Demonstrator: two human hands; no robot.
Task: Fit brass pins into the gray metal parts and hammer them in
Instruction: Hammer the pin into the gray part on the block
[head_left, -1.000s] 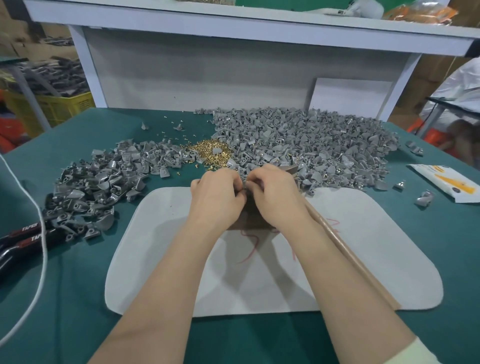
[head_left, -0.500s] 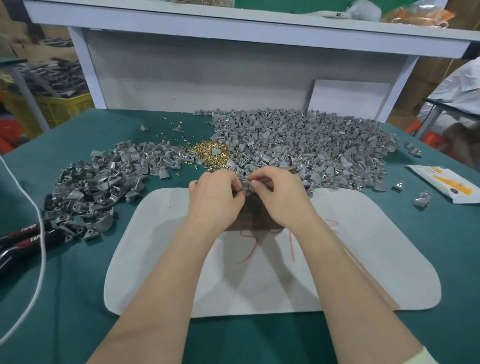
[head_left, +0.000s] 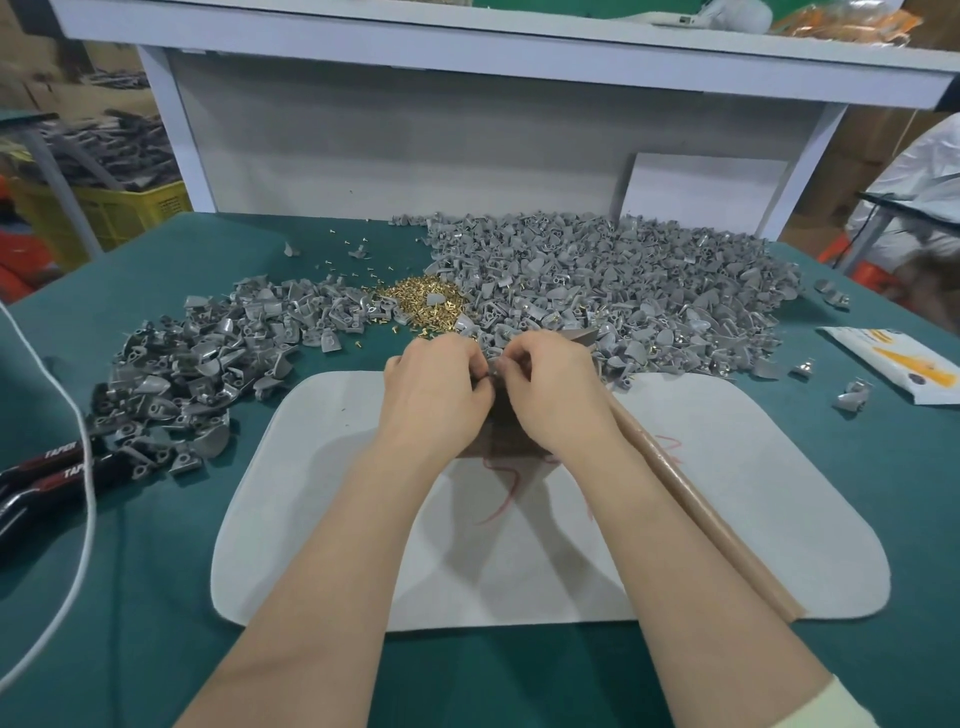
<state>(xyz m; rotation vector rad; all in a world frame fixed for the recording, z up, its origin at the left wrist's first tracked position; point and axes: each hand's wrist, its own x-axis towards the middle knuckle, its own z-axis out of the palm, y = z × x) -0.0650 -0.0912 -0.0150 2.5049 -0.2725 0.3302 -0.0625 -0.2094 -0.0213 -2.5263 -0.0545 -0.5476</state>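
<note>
Gray part (head_left: 492, 370) stays pinched between my left hand (head_left: 434, 384) and right hand (head_left: 550, 387) at centre, so hammering must wait.

My two arms come up from the bottom of the frame, bare all the way to the fingers. My left grip (head_left: 436, 395) and right grip (head_left: 556, 400) are bare too. A pale cream sleeve (head_left: 836, 709) peeks in at the lower right corner, on my right arm.
</note>
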